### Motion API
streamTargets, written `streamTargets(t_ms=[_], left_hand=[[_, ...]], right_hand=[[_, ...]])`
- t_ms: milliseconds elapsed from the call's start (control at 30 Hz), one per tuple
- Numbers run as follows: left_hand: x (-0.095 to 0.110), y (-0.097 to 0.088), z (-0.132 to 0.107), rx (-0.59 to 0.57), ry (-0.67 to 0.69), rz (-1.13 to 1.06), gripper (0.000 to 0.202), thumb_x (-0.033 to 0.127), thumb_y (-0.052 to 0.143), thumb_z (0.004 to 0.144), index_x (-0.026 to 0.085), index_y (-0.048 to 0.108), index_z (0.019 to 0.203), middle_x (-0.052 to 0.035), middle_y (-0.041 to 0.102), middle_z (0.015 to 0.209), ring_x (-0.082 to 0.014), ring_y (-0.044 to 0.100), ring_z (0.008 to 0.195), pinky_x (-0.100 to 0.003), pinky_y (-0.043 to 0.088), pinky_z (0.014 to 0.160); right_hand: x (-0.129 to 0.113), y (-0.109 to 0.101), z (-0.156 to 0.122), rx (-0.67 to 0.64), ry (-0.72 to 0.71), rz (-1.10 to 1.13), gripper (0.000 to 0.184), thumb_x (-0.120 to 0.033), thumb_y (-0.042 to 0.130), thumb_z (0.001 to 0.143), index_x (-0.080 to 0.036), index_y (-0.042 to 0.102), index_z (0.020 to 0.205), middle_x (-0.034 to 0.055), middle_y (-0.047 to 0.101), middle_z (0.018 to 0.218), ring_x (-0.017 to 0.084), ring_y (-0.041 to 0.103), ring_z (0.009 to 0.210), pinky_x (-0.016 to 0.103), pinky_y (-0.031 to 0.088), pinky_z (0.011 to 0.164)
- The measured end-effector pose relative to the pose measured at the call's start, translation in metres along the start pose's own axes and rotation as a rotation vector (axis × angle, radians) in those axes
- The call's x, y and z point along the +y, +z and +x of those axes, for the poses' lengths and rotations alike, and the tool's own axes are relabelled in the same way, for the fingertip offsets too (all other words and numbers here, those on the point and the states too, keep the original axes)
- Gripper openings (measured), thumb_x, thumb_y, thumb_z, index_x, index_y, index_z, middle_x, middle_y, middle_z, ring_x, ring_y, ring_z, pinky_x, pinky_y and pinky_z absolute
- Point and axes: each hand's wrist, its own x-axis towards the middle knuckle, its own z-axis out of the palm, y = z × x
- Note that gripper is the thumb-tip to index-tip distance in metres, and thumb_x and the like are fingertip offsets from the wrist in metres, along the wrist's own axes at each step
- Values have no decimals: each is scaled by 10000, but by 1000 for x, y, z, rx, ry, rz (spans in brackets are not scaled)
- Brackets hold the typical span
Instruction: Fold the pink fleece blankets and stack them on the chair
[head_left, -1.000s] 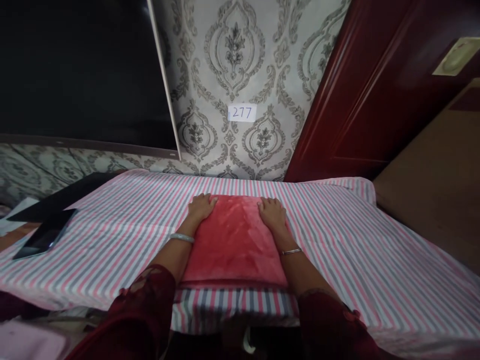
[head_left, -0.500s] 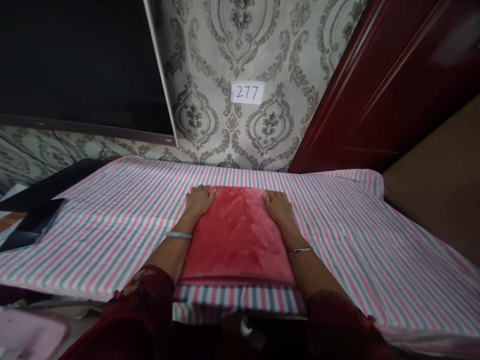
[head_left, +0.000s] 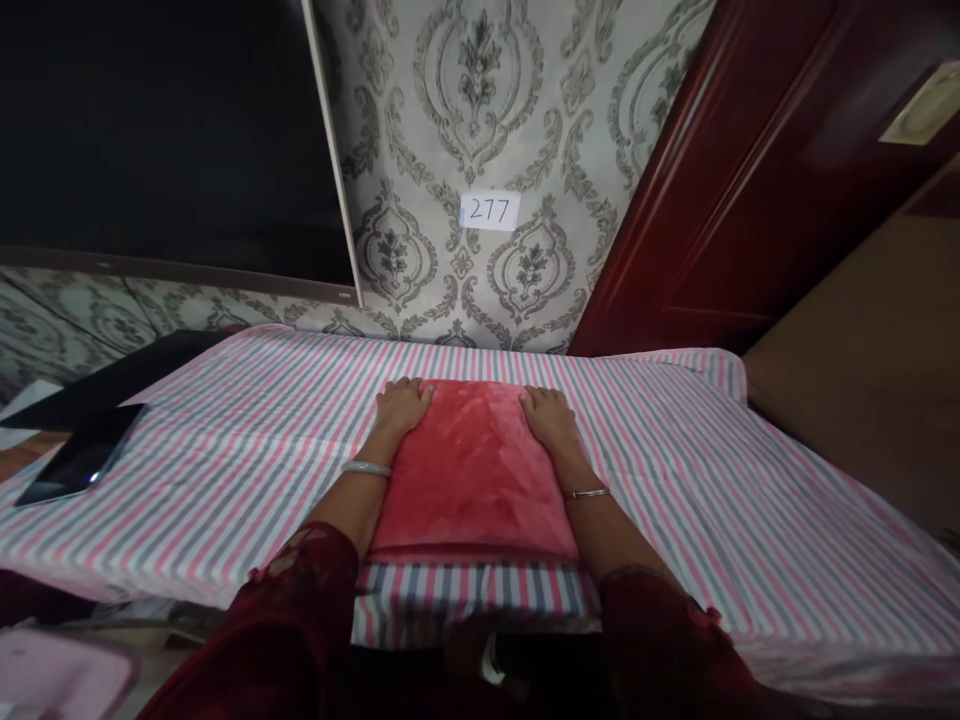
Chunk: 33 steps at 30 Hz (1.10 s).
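Observation:
A folded red plush cloth [head_left: 472,470] lies in the middle of a surface covered by a pink, grey and white striped sheet [head_left: 225,470]. My left hand [head_left: 401,405] rests flat on the cloth's far left corner, fingers stretched out. My right hand [head_left: 547,415] lies flat on the far right corner, fingers also stretched out. Both wrists wear bangles, and dark red sleeves cover my forearms near the front edge.
A dark tablet [head_left: 79,465] lies at the left edge beside a black flat object [head_left: 112,380]. A large dark screen [head_left: 157,140] hangs on the patterned wall, which carries a paper label "277" [head_left: 490,211]. A dark red door [head_left: 750,170] stands at right.
Both hands stay pressed on the cloth's far corners. Only the head view has shifted slightly up and down.

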Motion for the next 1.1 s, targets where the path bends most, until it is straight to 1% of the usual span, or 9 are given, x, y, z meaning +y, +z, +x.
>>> streamTargets(t_ms=[100, 167, 267, 333, 400, 500, 600, 767, 1100], left_hand=[[0, -2, 2, -13, -11, -9, 592, 517, 256, 1025, 213, 575, 1420, -154, 601, 1420, -373, 533, 1290, -531, 455, 1023], [2, -7, 3, -21, -25, -11, 608, 522, 261, 1024, 210, 533, 1469, -163, 545, 1494, -383, 508, 1334, -548, 438, 1050], [10, -20, -2, 12, -28, 22, 661, 544, 291, 1017, 177, 439, 1547, -184, 367, 1632, -428, 328, 1482, -626, 287, 1163], [21, -29, -14, 48, 49, 63, 678, 555, 314, 1014, 164, 427, 1556, -183, 327, 1654, -428, 232, 1529, -635, 194, 1207], [35, -34, -34, 72, 189, 89, 660, 555, 324, 1016, 181, 446, 1547, -167, 372, 1636, -407, 259, 1525, -618, 183, 1221], [50, -26, -65, 2, 337, 90, 641, 560, 366, 1009, 242, 426, 1563, -120, 352, 1656, -401, 287, 1516, -635, 201, 1217], [56, -9, -84, -81, 324, 107, 662, 561, 382, 1007, 272, 353, 1602, -97, 243, 1701, -419, 205, 1546, -687, 170, 1208], [53, 9, -85, -72, 314, 126, 663, 551, 366, 1014, 263, 336, 1611, -104, 220, 1705, -413, 150, 1563, -682, 130, 1219], [53, 18, -84, -38, 326, 121, 670, 555, 345, 1012, 275, 313, 1620, -96, 202, 1713, -420, 127, 1563, -691, 98, 1211]], right_hand=[[-2, -6, 0, -26, -6, -17, 517, -410, 252, 1078, -214, 528, 1469, 116, 561, 1482, 290, 426, 1389, 499, 423, 1075], [-4, -13, -1, -31, -2, -24, 527, -425, 252, 1078, -220, 516, 1486, 117, 513, 1532, 307, 374, 1443, 546, 389, 1104], [-11, -24, -10, -11, -17, -47, 548, -466, 275, 1074, -239, 470, 1534, 116, 399, 1621, 343, 247, 1524, 611, 285, 1162], [-19, -29, -22, 1, -80, -60, 553, -470, 297, 1071, -260, 426, 1567, 109, 334, 1658, 345, 214, 1541, 605, 242, 1186], [-28, -29, -37, -14, -165, -60, 548, -460, 316, 1069, -291, 394, 1584, 98, 303, 1674, 343, 223, 1540, 599, 234, 1191], [-36, -18, -59, -81, -230, -58, 548, -465, 350, 1062, -324, 372, 1592, 87, 288, 1681, 347, 238, 1537, 627, 219, 1187], [-36, -4, -71, -74, -240, -80, 552, -466, 380, 1057, -323, 374, 1590, 86, 267, 1688, 338, 223, 1544, 640, 181, 1196], [-31, 10, -74, -5, -255, -105, 551, -472, 392, 1051, -320, 394, 1581, 83, 286, 1681, 339, 231, 1539, 639, 167, 1196], [-32, 11, -77, 10, -240, -87, 540, -454, 379, 1052, -304, 423, 1569, 81, 314, 1670, 330, 238, 1533, 621, 173, 1198]])
